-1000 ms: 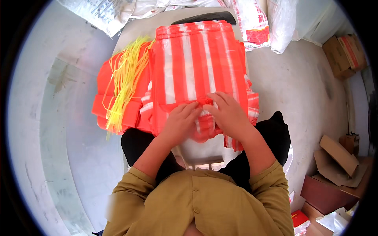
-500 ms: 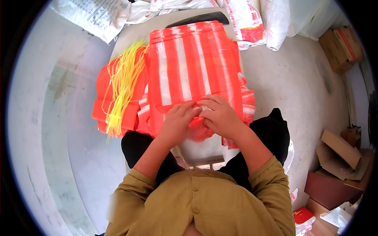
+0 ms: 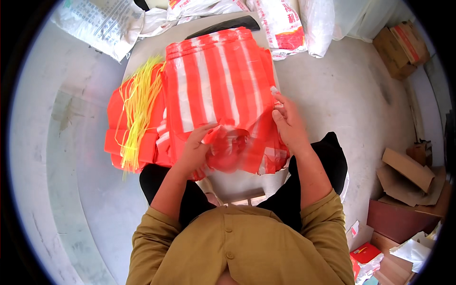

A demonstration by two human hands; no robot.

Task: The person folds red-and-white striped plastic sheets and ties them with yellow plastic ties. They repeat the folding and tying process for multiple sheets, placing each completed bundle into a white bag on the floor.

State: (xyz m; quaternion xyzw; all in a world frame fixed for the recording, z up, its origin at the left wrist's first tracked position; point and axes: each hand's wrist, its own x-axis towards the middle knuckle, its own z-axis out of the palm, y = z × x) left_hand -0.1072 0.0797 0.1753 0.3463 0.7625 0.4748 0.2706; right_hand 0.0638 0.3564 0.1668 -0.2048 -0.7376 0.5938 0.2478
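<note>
A stack of red-and-white striped plastic bags [image 3: 218, 85] lies in front of me, its near end crumpled and partly blurred. At the near left part of the stack, my left hand [image 3: 195, 146] is closed on the raised edge of a striped plastic bag [image 3: 228, 149]. My right hand [image 3: 290, 126] is at the right side of the stack, fingers bent round the bag's edge there. Between the hands, the loose film sags toward me. Left of the stack, a bundle of yellow plastic strings [image 3: 138, 107] rests on folded red plastic [image 3: 114, 137].
Beneath the stack is a pale table top [image 3: 142, 50], with a black item [image 3: 223, 27] at its far end. White sacks [image 3: 280, 28] stand beyond. Cardboard boxes [image 3: 403, 178] lie at the right, and my knees [image 3: 327, 156] flank the near edge.
My hands have moved apart: the right went right and away from me to the stack's side, the left slightly left. The crumpled near end has been spread wider. The whole view has shifted slightly.
</note>
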